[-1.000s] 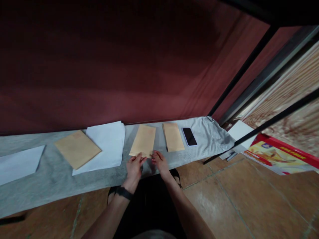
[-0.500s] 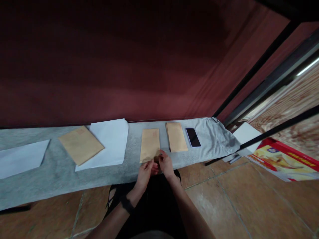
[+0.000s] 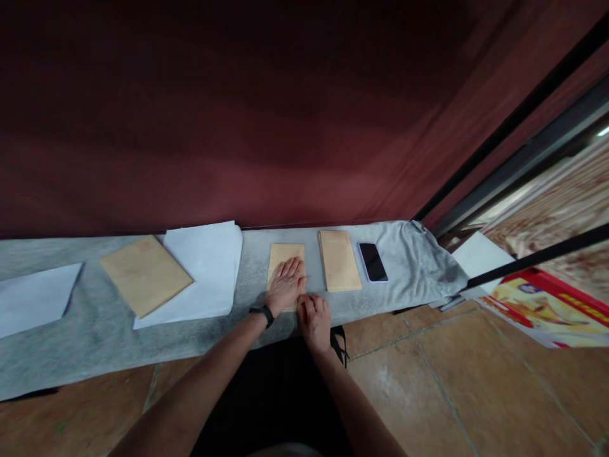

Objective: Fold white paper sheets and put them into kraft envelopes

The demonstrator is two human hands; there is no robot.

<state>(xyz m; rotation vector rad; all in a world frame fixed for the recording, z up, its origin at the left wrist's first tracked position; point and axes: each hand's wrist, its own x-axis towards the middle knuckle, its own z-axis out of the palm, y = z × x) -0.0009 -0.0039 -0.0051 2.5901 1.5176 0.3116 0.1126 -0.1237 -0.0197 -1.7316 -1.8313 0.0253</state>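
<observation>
A brown envelope [image 3: 280,253] lies on the grey cloth [image 3: 95,330] in front of me. My left hand [image 3: 285,284], with a black wristband, lies flat on it, fingers stretched out. My right hand [image 3: 314,317] rests at the envelope's near right corner with fingers curled onto the cloth; nothing shows in it. A second brown envelope [image 3: 339,260] lies just to the right, apart from both hands.
A black phone [image 3: 373,261] lies right of the envelopes. Left are white sheets [image 3: 202,266] with a larger brown envelope [image 3: 145,274] on them, and another white sheet [image 3: 33,298]. A red wall stands behind; a tiled floor, a black bar [image 3: 537,257] and a printed poster [image 3: 547,308] lie to the right.
My left hand has moved from the envelope's near edge up onto it and now lies flat. My right hand has slid down beside its corner. The envelope now lies square.
</observation>
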